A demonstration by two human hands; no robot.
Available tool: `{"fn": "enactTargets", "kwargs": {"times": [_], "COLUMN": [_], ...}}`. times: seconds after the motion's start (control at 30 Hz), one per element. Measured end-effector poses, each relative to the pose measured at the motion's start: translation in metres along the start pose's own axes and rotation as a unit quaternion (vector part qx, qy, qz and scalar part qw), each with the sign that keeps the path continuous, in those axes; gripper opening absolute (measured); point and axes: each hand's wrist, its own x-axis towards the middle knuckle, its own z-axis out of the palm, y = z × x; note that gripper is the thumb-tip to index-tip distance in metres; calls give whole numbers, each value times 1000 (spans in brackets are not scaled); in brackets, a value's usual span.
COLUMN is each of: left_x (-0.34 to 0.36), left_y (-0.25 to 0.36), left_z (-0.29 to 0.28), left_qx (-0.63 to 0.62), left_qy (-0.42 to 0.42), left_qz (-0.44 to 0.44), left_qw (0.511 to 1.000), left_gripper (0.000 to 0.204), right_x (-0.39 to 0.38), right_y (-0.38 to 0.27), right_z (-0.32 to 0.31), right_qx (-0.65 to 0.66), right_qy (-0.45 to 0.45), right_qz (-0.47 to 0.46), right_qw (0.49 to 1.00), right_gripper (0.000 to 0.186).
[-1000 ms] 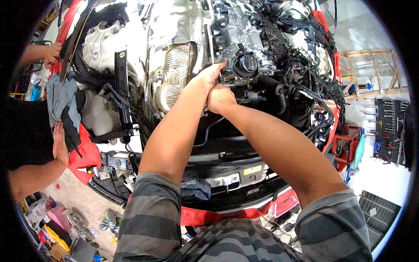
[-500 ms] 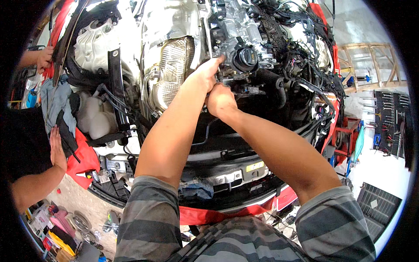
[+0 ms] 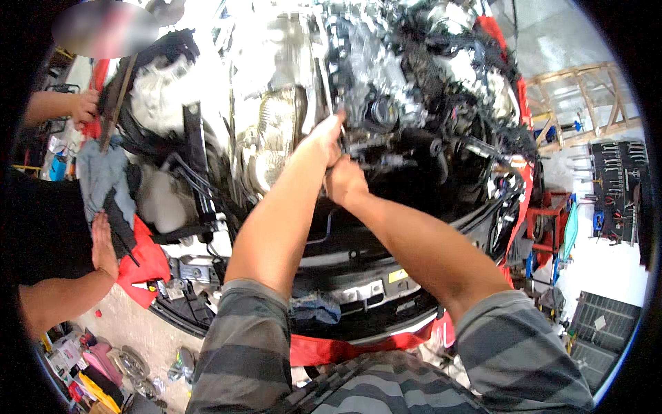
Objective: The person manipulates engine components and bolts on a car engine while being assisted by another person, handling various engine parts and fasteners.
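Both my hands are together at the front of an opened car engine (image 3: 372, 65). My left hand (image 3: 323, 140) is closed, its fingers wrapped around something hidden, with the thumb side toward the engine. Just below it and touching it, my right hand (image 3: 347, 181) is also closed; whatever it grips is covered by the fingers. A slim silvery tube (image 3: 327, 65) runs down toward my left hand, and I cannot tell whether it is held. Right of my hands sits a round black cap (image 3: 381, 112). A ribbed metal heat shield (image 3: 276, 127) lies to their left.
At the left a co-worker's hand (image 3: 105, 245) rests by a grey cloth (image 3: 107, 179) and red cover (image 3: 146, 262). Black hoses and wiring (image 3: 476, 110) crowd the right of the bay. Beyond the car are a red cart (image 3: 549, 221) and a tool board (image 3: 617, 190).
The view has shifted, so the engine and my hands sit lower in the picture, slightly blurred. My hands stay closed at the same spot. The co-worker's blurred head now shows at upper left.
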Motion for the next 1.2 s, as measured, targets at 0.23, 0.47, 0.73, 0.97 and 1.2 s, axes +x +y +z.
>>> {"fn": "enactTargets", "kwargs": {"times": [0.23,0.47,0.73,0.97,1.2], "left_x": [-43,-218,-370,-449,-479], "left_y": [-12,-140,-350,-506,-746], "left_z": [13,18,-63,-93,-231], "left_qx": [-77,-124,-302,-399,-207], "left_qy": [-45,-85,172,326,741], "left_qz": [94,231,343,352,344], "left_qw": [992,961,873,781,539], "left_gripper": [42,42,23,21,23], "right_x": [-17,-222,-346,-389,-374], "right_y": [17,110,294,368,505], "right_z": [-18,-38,42,78,126], "right_qx": [7,172,270,203,250], "right_qy": [48,11,-76,-152,-122], "right_qz": [-59,-325,-236,-270,-197], "right_qw": [997,930,930,929,940], "right_gripper": [33,23,20,20,13]}}
